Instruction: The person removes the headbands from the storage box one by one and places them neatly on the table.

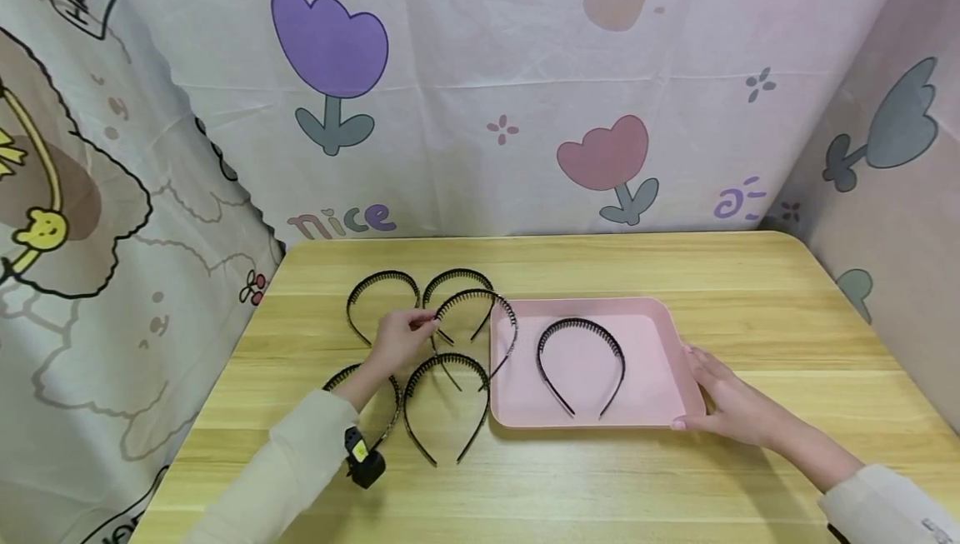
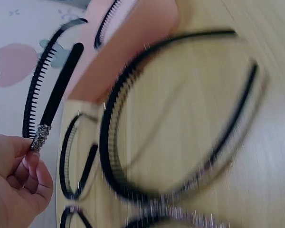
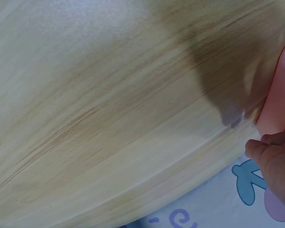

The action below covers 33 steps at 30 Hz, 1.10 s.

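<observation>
My left hand point(image 1: 401, 340) pinches a black toothed headband point(image 1: 512, 316) between thumb and fingers, lifted above the table beside the pink tray point(image 1: 517, 411). In the left wrist view, the held headband point(image 2: 31, 95) shows a sparkly silver section close to the fingertips. Another black headband point(image 1: 577, 323) lies inside the tray. My right hand point(image 1: 738, 402) rests against the tray's right side, its thumb at the near corner and the fingers along the outer wall. Only part of that hand point(image 3: 278, 159) appears in the right wrist view, next to the tray's edge.
Several more black headbands lie on the wooden table point(image 1: 600, 477) around my left hand: one at the far left point(image 1: 382, 274), one behind the held headband point(image 1: 457, 272), one partly under the left wrist point(image 1: 397, 411), one nearer the front point(image 1: 447, 356). Printed cloth point(image 1: 465, 177) hangs behind.
</observation>
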Each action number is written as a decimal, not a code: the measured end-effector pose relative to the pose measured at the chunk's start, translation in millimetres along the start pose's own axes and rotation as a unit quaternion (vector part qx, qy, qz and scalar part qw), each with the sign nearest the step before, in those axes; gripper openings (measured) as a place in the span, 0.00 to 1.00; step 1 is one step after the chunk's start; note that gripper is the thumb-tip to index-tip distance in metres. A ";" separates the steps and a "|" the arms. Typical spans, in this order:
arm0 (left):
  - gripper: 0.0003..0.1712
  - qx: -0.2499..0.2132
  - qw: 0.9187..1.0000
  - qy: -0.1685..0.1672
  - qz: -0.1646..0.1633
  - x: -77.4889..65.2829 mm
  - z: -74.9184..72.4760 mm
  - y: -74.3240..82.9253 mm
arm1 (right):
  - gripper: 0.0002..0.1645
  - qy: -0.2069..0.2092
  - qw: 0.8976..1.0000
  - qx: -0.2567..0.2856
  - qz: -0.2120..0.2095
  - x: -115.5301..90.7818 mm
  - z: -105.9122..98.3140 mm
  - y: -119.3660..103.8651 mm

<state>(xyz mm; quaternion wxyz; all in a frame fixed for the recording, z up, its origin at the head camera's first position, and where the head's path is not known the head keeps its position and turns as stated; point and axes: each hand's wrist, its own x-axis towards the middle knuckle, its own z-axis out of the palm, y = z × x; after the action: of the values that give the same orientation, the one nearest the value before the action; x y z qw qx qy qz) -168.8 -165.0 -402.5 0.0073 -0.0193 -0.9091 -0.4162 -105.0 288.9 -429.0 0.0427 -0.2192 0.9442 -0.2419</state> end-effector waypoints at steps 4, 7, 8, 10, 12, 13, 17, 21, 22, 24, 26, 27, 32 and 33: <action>0.16 0.011 1.000 -0.001 -0.011 -3.6 -17.7 -12.0 | 0.63 0.003 1.000 -0.003 -0.006 0.1 -0.2 -0.8; 0.17 0.020 1.000 0.003 -0.015 -6.4 -29.0 -20.1 | 0.63 0.003 1.000 -0.005 -0.004 -0.3 -0.6 -1.5; 0.17 0.022 1.000 0.004 -0.015 -7.3 -32.4 -22.7 | 0.63 0.004 1.000 -0.005 -0.005 -0.3 -0.6 -1.6; 0.17 0.025 1.000 0.005 -0.015 -9.7 -39.1 -27.2 | 0.63 0.005 1.000 -0.005 -0.005 -0.3 -0.8 -2.1; 0.18 0.025 0.999 0.007 -0.020 -11.9 -45.4 -30.9 | 0.63 0.005 1.000 -0.005 -0.004 -0.2 -0.9 -2.2; 0.18 0.027 0.999 0.008 -0.021 -13.1 -48.4 -32.1 | 0.63 0.005 1.000 -0.005 -0.003 -0.1 -0.9 -2.1; 0.18 0.040 0.999 0.015 -0.020 -16.2 -58.7 -35.9 | 0.63 0.003 1.000 -0.008 -0.002 0.1 -0.5 -1.5; 0.18 0.048 0.999 0.023 -0.011 -16.0 -66.4 -40.9 | 0.63 0.008 1.000 -0.011 -0.009 0.2 0.4 -0.9; 0.18 0.047 0.999 0.023 -0.009 -15.8 -68.3 -42.5 | 0.62 0.010 1.000 -0.011 -0.010 0.4 0.4 -1.2; 0.18 0.049 0.999 0.025 -0.003 -15.1 -72.1 -46.5 | 0.62 0.011 1.000 -0.009 -0.012 0.5 1.0 -1.1; 0.18 0.055 0.998 0.027 0.004 -14.6 -76.1 -50.9 | 0.63 0.010 1.000 -0.007 -0.011 0.6 1.1 -1.0; 0.18 0.057 0.998 0.028 0.006 -14.7 -78.4 -52.5 | 0.63 0.009 1.000 -0.006 -0.010 0.6 1.1 -1.0; 0.19 0.070 0.997 0.038 0.002 -14.1 -89.3 -61.8 | 0.63 0.005 1.000 -0.006 -0.005 0.5 0.2 -1.3; 0.19 0.071 0.997 0.039 -0.001 -13.9 -91.3 -63.7 | 0.63 0.005 1.000 -0.008 -0.004 0.4 0.0 -1.5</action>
<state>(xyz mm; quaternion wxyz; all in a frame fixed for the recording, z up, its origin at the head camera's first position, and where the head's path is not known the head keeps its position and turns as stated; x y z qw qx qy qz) -157.8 -276.0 -391.4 0.0436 -0.0014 -0.9355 -0.3506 -104.8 287.5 -428.3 0.0356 -0.2225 0.9453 -0.2359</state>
